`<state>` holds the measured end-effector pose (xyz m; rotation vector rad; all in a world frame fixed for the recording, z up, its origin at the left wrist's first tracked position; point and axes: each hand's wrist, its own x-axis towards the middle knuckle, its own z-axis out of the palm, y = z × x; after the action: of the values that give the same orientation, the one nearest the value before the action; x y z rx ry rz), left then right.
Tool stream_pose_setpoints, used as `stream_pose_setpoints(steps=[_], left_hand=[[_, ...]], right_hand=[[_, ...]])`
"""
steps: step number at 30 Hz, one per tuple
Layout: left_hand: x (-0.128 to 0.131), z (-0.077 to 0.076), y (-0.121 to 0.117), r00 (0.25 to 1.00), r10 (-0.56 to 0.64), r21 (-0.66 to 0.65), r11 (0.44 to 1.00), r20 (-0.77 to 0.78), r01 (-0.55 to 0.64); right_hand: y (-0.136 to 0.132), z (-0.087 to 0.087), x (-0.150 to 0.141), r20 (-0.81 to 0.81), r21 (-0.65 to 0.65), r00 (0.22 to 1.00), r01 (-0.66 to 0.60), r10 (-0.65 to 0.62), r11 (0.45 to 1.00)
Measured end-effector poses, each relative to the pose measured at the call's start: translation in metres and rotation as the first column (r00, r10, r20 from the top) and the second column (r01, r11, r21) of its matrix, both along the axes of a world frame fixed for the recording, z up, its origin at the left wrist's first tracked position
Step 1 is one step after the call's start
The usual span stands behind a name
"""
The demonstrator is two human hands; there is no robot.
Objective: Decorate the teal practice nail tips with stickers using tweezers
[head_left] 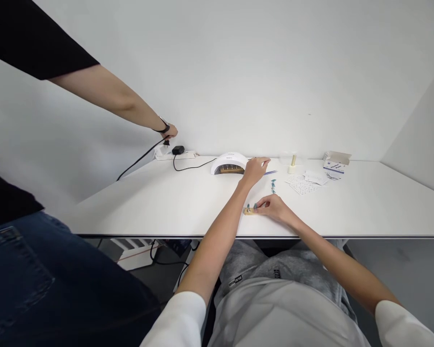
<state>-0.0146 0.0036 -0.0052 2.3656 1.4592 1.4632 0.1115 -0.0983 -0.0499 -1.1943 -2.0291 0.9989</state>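
My left hand (256, 169) is over the back of the table, just right of a white nail lamp (230, 158). Its thumb and fingers are pinched together; whatever may be between them is too small to make out. Below it, a blue stick-like tool (270, 172) lies on the table. Near the front edge, my right hand (275, 208) pinches a blue false nail (255, 206) at the right end of a small wooden-coloured stand (249, 212). Another blue false nail (248, 206) stands upright on that stand. Several more blue-green false nails (273, 186) lie in a row behind my right hand.
Inside the lamp is a wooden-coloured bar. To the right are a gold-capped bottle (292, 166), sticker sheets (302, 184) and an opened box (336, 161). At left, another person's hand (170, 131) holds a plug with a black cable (141, 156) by a power strip (188, 155) and adapter (178, 150).
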Motion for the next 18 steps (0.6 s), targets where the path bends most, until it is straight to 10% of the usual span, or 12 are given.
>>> stream_pose_setpoints(steps=[18], left_hand=[[0.0,0.001,-0.004,1.0,-0.018,-0.041,0.999,0.015,0.019]], right_hand=[[0.01,0.009,0.001,-0.144,-0.261,0.989,-0.054,0.016,0.964]])
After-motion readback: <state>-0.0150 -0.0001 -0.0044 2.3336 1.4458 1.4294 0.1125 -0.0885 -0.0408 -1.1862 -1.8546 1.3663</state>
